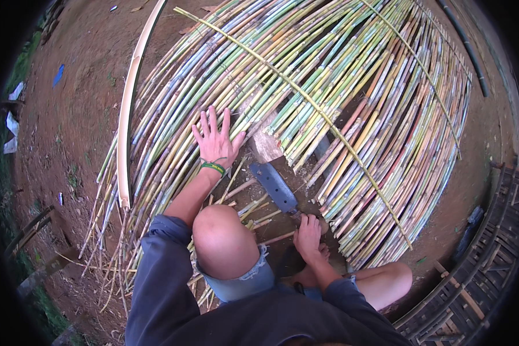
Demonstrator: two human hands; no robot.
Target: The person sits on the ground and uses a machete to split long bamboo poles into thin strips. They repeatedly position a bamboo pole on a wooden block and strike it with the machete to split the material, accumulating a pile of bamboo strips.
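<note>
My left hand lies flat with fingers spread on a wide row of thin green, yellow and purplish canes. In my right hand is the handle of a machete. Its broad dark blade, pierced by a few holes, points away and to the left, just short of a wooden block under the canes. To the right of the blade the canes end in an uneven cut line. Short cut pieces of cane lie below the blade, beside my knee.
A long yellow pole crosses the canes, and a second pole crosses farther right. A split bamboo length lies along the left side. At the lower right stands a slatted bamboo frame. Brown soil surrounds the canes.
</note>
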